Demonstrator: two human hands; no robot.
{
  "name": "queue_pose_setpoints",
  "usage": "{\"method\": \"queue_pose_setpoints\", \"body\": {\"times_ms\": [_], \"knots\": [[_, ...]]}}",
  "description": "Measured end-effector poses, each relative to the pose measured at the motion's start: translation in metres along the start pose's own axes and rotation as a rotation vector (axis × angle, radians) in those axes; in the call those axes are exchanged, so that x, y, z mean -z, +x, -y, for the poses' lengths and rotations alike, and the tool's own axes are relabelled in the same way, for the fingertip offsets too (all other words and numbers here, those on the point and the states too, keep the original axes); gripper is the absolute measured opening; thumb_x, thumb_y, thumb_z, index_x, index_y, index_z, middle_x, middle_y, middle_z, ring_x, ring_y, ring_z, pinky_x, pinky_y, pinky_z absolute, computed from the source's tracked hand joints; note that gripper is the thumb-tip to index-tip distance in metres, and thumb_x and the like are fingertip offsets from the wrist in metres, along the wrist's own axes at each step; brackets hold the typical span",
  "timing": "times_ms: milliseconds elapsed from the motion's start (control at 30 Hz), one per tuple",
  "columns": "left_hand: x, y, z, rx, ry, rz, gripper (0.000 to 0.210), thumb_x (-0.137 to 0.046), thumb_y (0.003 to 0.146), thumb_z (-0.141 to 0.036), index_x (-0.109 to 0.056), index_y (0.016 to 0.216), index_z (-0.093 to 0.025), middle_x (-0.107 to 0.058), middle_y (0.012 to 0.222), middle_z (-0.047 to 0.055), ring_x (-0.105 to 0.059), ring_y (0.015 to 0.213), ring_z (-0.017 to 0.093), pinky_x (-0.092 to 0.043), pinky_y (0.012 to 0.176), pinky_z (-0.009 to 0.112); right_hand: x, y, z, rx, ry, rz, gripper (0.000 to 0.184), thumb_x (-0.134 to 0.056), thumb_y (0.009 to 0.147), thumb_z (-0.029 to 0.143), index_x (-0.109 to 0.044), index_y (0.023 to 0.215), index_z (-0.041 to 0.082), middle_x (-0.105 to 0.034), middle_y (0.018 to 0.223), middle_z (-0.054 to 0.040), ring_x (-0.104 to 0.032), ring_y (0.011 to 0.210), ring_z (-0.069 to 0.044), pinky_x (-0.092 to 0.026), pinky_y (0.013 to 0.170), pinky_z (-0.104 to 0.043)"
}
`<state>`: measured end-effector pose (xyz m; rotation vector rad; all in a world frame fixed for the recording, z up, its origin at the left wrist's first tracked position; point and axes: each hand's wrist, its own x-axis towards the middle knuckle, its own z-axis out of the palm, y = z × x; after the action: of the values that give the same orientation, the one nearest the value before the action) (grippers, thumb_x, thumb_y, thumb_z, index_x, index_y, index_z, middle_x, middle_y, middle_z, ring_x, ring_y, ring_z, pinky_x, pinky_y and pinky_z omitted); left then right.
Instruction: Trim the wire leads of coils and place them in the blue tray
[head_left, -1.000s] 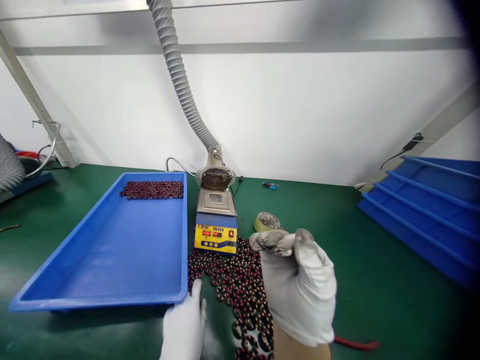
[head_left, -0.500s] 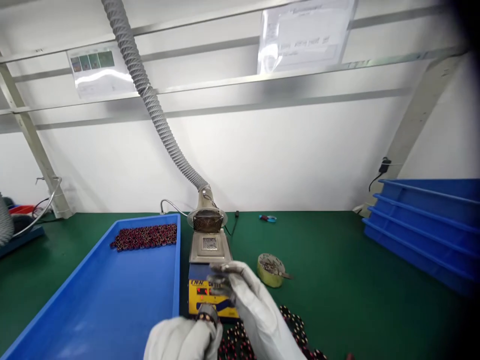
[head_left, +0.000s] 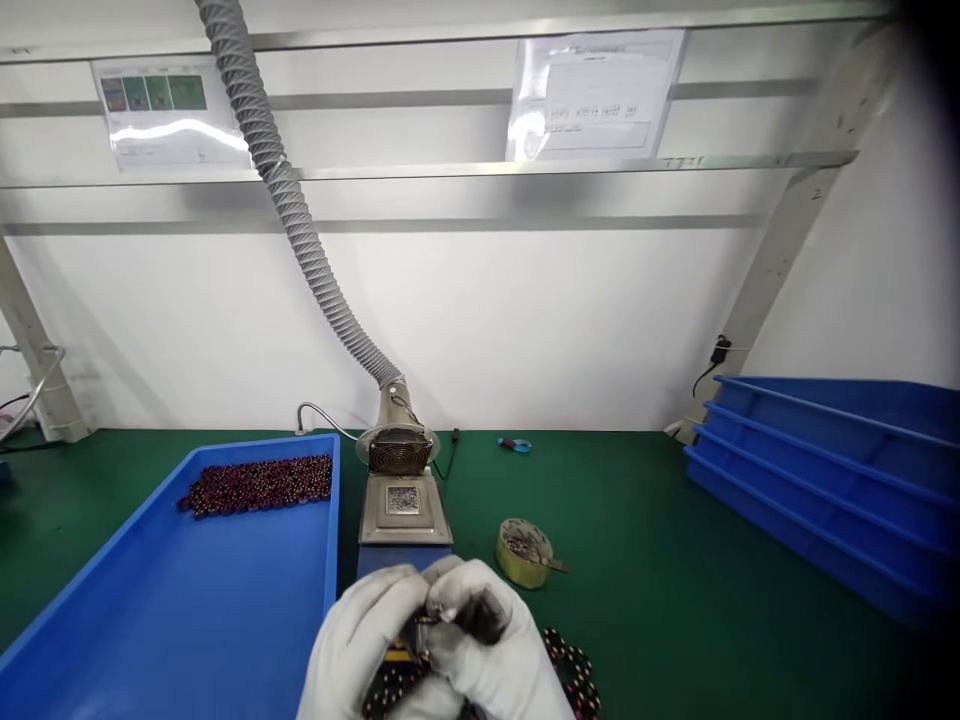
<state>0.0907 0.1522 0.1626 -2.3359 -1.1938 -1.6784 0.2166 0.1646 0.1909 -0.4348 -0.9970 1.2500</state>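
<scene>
Both my hands wear white gloves and meet in front of the solder pot (head_left: 405, 508). With bent fingers, my left hand (head_left: 358, 645) closes on a small dark part (head_left: 422, 628), mostly hidden between the hands. My right hand (head_left: 499, 645), its fingertips blackened, is pinched against the same part from the right; whether it grips anything else I cannot tell. Below and beside the hands lie several small dark round parts with pale and red dots (head_left: 570, 675). The yellow front of the pot is largely covered by my gloves.
On the left stands a blue tray (head_left: 225, 600) with a patch of small dark red parts (head_left: 259, 485). A round tin (head_left: 517, 570) sits right of the pot. Stacked blue trays (head_left: 817, 480) are at the right. A grey hose (head_left: 300, 220) hangs above the pot.
My right hand has come down and left to join my left hand at the small part. Its fingers have closed. The camera view has shifted slightly and levelled.
</scene>
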Motion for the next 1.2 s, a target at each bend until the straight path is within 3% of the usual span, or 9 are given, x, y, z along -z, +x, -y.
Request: {"method": "queue_pose_setpoints", "body": {"times_ms": [200, 333, 467, 533, 633, 767, 933, 1033, 1200], "knots": [[0.018, 0.005, 0.009, -0.123, 0.001, 0.005, 0.03, -0.042, 0.093, -0.041, -0.052, 0.116, -0.024, -0.063, 0.107, 0.007, -0.059, 0.1, 0.019, -0.053, 0.085, 0.03, 0.005, 0.0, 0.012, -0.117, -0.2, 0.188, 0.025, -0.085, 0.05, 0.022, -0.071, 0.071, 0.025, -0.067, 0.076, -0.0016, -0.06, 0.069, -0.016, -0.048, 0.067, -0.027], [0.024, 0.01, 0.013, -0.309, 0.204, 0.04, 0.03, -0.048, 0.091, -0.032, -0.051, 0.117, -0.018, -0.063, 0.106, 0.01, -0.059, 0.101, 0.021, -0.054, 0.082, 0.03, 0.004, 0.0, 0.008, -0.044, -0.225, 0.141, 0.012, -0.078, 0.062, 0.034, -0.072, 0.067, 0.024, -0.068, 0.073, -0.0044, -0.062, 0.069, -0.019, -0.05, 0.066, -0.031], [0.025, 0.009, 0.013, -0.432, 0.357, 0.006, 0.028, -0.05, 0.09, -0.031, -0.055, 0.113, -0.016, -0.065, 0.103, 0.011, -0.058, 0.103, 0.021, -0.054, 0.08, 0.032, 0.003, 0.0, 0.0, -0.017, -0.117, -0.007, 0.02, -0.074, 0.065, 0.041, -0.069, 0.058, 0.022, -0.068, 0.073, -0.0058, -0.063, 0.074, -0.021, -0.05, 0.071, -0.033], [0.024, 0.008, 0.011, -0.413, 0.371, 0.006, 0.026, -0.052, 0.089, -0.031, -0.057, 0.109, -0.016, -0.067, 0.099, 0.009, -0.059, 0.101, 0.021, -0.054, 0.078, 0.032, 0.005, 0.0, -0.001, -0.038, -0.007, -0.134, 0.019, -0.073, 0.066, 0.041, -0.069, 0.064, 0.023, -0.069, 0.077, -0.0052, -0.064, 0.076, -0.021, -0.05, 0.074, -0.034], [0.025, 0.007, 0.01, -0.381, 0.366, -0.034, 0.026, -0.058, 0.085, -0.028, -0.057, 0.107, -0.015, -0.067, 0.098, 0.009, -0.059, 0.101, 0.021, -0.054, 0.077, 0.033, 0.008, 0.001, -0.001, 0.018, -0.058, -0.241, 0.016, -0.075, 0.064, 0.038, -0.069, 0.064, 0.023, -0.071, 0.076, -0.0039, -0.065, 0.073, -0.019, -0.051, 0.072, -0.029], [0.032, 0.007, 0.014, -0.386, 0.412, -0.05, 0.03, -0.061, 0.083, -0.024, -0.056, 0.11, -0.014, -0.066, 0.101, 0.01, -0.058, 0.102, 0.022, -0.053, 0.078, 0.034, -0.004, -0.003, -0.006, -0.062, -0.141, -0.113, 0.024, -0.078, 0.06, 0.039, -0.07, 0.076, 0.024, -0.073, 0.082, -0.0066, -0.067, 0.076, -0.021, -0.053, 0.072, -0.029], [0.042, 0.009, 0.016, -0.421, 0.543, -0.03, 0.023, -0.048, 0.089, -0.026, -0.057, 0.108, -0.016, -0.068, 0.099, 0.007, -0.059, 0.099, 0.023, -0.049, 0.076, 0.035, -0.02, -0.014, -0.02, -0.156, -0.19, -0.098, 0.031, -0.08, 0.058, 0.03, -0.068, 0.086, 0.023, -0.072, 0.088, -0.0072, -0.067, 0.082, -0.022, -0.053, 0.078, -0.031], [0.043, 0.013, 0.013, -0.385, 0.555, -0.039, 0.027, -0.036, 0.095, -0.028, -0.058, 0.105, -0.018, -0.069, 0.097, 0.004, -0.059, 0.097, 0.021, -0.047, 0.074, 0.034, -0.016, -0.013, -0.026, -0.17, -0.185, -0.078, 0.04, -0.083, 0.051, 0.023, -0.068, 0.088, 0.025, -0.071, 0.095, -0.0068, -0.065, 0.09, -0.024, -0.052, 0.083, -0.035], [0.041, 0.019, 0.013, -0.35, 0.413, -0.014, 0.024, -0.042, 0.094, -0.034, -0.058, 0.102, -0.019, -0.07, 0.091, 0.002, -0.062, 0.09, 0.017, -0.05, 0.073, 0.028, -0.002, -0.002, -0.033, -0.167, -0.097, -0.047, 0.027, -0.081, 0.055, 0.031, -0.069, 0.078, 0.025, -0.071, 0.083, -0.0065, -0.067, 0.074, -0.022, -0.056, 0.067, -0.033]]}}
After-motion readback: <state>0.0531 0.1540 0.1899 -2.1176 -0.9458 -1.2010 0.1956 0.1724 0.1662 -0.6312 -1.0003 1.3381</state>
